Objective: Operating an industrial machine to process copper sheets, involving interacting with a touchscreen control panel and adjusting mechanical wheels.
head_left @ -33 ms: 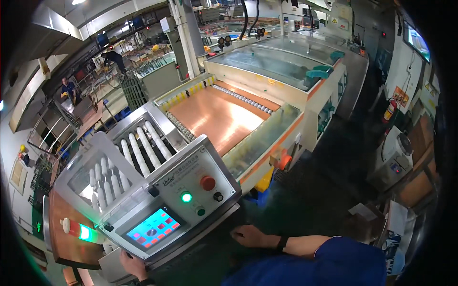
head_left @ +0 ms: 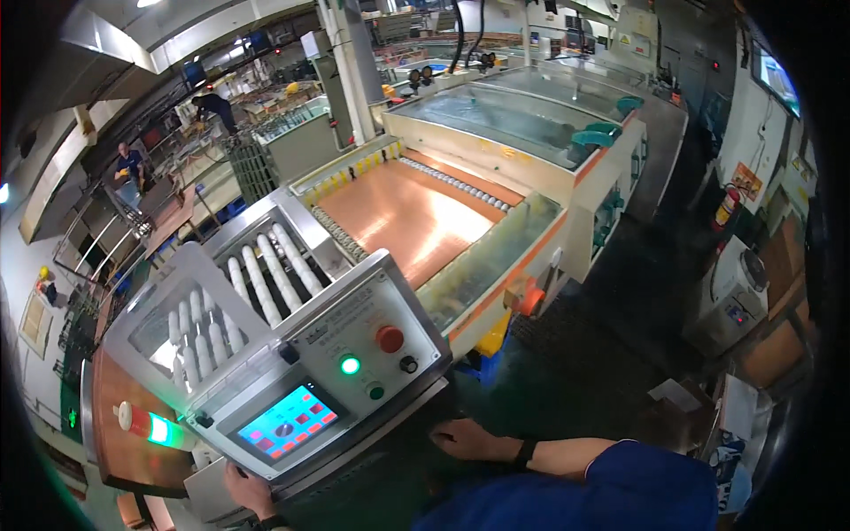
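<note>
Left hand (head_left: pixel 249 492) at seven o'clock, against the control panel's (head_left: pixel 323 363) lower edge, its grip impossible to tell! Right hand (head_left: pixel 467 440) well apart at six, loosely curled, grasp unclear. Panel's between seven and eight, screen (head_left: pixel 288 423) glowing!

from here: grey control panel (head_left: pixel 326 354), slanted face-up at the machine (head_left: pixel 496 149)'s near end, screen (head_left: pixel 288 423) lit blue, green lamp (head_left: pixel 351 365) on, red button (head_left: pixel 390 338) beside.
</note>
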Available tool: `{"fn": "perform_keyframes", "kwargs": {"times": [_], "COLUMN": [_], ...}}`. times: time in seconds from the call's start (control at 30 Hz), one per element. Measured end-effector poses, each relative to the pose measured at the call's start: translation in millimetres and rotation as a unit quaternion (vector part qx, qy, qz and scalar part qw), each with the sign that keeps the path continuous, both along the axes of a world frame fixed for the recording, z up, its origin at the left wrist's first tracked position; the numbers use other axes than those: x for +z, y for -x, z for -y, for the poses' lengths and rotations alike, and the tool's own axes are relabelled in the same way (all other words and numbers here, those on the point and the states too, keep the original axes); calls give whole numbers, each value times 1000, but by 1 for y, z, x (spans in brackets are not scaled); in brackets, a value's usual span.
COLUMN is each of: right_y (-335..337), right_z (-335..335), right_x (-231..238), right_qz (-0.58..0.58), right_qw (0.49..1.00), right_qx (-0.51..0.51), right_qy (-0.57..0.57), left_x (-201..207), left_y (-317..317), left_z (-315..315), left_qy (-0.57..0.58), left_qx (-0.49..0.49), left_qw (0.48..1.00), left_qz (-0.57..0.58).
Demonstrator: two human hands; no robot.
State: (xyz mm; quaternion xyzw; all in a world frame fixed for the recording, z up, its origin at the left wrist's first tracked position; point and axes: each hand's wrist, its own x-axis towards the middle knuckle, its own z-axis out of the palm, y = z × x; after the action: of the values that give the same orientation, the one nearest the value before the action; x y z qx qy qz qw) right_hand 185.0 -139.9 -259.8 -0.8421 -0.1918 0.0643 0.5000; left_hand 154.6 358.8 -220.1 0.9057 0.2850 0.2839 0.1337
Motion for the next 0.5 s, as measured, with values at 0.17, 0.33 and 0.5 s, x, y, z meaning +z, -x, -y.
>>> {"fn": "perform_keyframes", "kwargs": {"times": [0.17,0.33,0.5], "right_y": [6,4,1], "right_z": [0,-3,-10], "right_x": [9,15,5], "right_qz": [-63,-39,-95], "right_qw": [997,999,994], "right_qx": [9,18,20], "right_qy": [32,26,56], "left_x": [24,10,11], "left_y": [-7,-11,-8], "left_z": [27,19,19], "left_qy": [34,-43,-48], "left_qx": [-18,-5,1], "left_qw": [999,998,997], "left_qz": [24,51,56]}}
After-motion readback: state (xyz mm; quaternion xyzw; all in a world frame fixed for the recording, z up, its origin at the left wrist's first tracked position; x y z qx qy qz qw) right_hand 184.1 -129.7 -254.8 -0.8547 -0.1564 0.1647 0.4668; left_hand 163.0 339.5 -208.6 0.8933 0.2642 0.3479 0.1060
